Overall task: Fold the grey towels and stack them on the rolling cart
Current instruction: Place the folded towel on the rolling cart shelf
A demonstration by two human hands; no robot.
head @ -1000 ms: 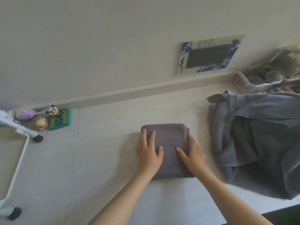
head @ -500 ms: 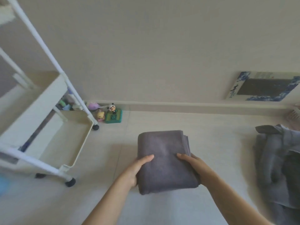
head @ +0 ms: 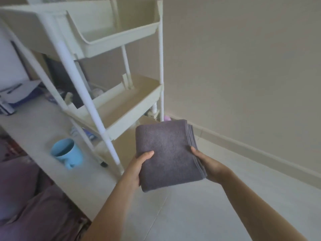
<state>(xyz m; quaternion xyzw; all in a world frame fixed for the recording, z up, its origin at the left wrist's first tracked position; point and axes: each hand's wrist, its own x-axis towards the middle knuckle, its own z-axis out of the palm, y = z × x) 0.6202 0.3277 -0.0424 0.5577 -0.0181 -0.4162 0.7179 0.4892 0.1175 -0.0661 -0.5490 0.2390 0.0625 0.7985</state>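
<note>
- Here the folded grey towel [head: 167, 153] is off the floor, held flat in mid-air between both hands, just in front of the cart [head: 111, 105] – not yet on it.
- The left hand [head: 139, 166] grips the towel's near left edge at about 8 o'clock, thumb on top and fingers hidden under the cloth.
- The right hand [head: 206, 164] has its grip on the right edge at about 4 o'clock, thumb lying over the stacked fold edges, fingers tucked beneath.
- The cart stands at 10 to 12 o'clock from the towel – a cream frame with white posts and open trays; the middle tray [head: 121, 108] sits closest, just past the towel's far left corner.
- A blue mug [head: 66, 152] stands on a pale desk [head: 34, 129] at 9 o'clock, blurred.
- Wall and skirting board [head: 251, 150] run behind, from 12 to 3 o'clock.
</note>
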